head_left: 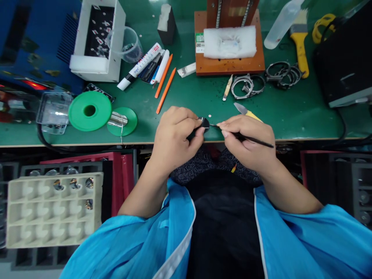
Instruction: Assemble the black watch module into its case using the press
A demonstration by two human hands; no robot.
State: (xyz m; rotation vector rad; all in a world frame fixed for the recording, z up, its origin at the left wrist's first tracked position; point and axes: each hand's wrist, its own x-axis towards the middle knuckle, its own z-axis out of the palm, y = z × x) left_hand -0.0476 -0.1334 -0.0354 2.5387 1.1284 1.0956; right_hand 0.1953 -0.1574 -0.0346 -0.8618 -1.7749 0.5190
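Note:
Near the bench's front edge, my left hand [178,133] is closed around a small, dark, rounded part [204,123]; most of it is hidden by the fingers, so its kind is unclear. My right hand [251,139] grips thin black tweezers [258,142] like a pen, their tip at or very close to the part's right side. Whether the tip touches cannot be made out. Just beyond the right hand lies a yellow-handled blade [247,111]. A tiny pale disc [209,116] rests on the green mat [186,93] beside the part.
Left are a solder spool [90,110], a white box [116,46] and a plastic cup [129,44]. Orange sticks [166,91] and a marker [139,66] lie mid-bench. Metal rings [242,86] sit before a wooden press [229,68]. Below left is a beige tray [55,199].

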